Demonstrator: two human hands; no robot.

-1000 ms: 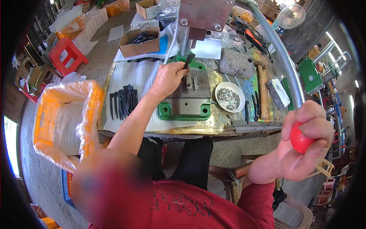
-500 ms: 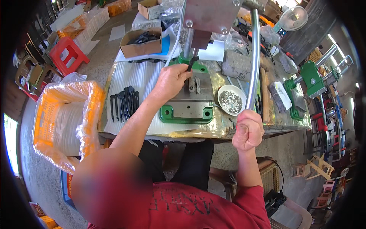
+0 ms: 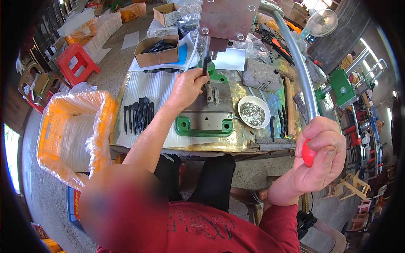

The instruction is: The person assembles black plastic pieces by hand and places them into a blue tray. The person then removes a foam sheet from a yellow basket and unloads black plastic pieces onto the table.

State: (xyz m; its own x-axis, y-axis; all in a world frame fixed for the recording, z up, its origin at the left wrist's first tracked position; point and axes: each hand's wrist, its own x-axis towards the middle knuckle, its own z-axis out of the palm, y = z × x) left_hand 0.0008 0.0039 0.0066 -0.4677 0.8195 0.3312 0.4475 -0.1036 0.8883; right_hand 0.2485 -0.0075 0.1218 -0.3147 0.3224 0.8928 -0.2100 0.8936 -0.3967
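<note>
My left hand (image 3: 187, 87) is closed on a slim black piece (image 3: 206, 65), pinched between thumb and fingers. The piece stands nearly upright beside the ram of a hand press (image 3: 228, 19), over its steel bed plate (image 3: 211, 120) with the green base. My right hand (image 3: 322, 164) wraps round the red ball knob (image 3: 309, 154) at the end of the press's long metal lever (image 3: 300, 59). A white bowl (image 3: 239, 109) of small shiny metal parts sits right of the bed. Left of it, several black strips (image 3: 139, 116) lie side by side on white foam sheet.
An orange crate (image 3: 45, 141) lined with clear plastic stands left of the bench. A cardboard box (image 3: 158, 59) of black pieces is at the back. A wrapped grey block (image 3: 261, 76), a hammer (image 3: 287, 105) and a second green press (image 3: 342, 88) are on the right.
My right hand has swung the lever up and to the right, and its red knob now shows. My left hand has shifted slightly left with the black piece, away from the ram.
</note>
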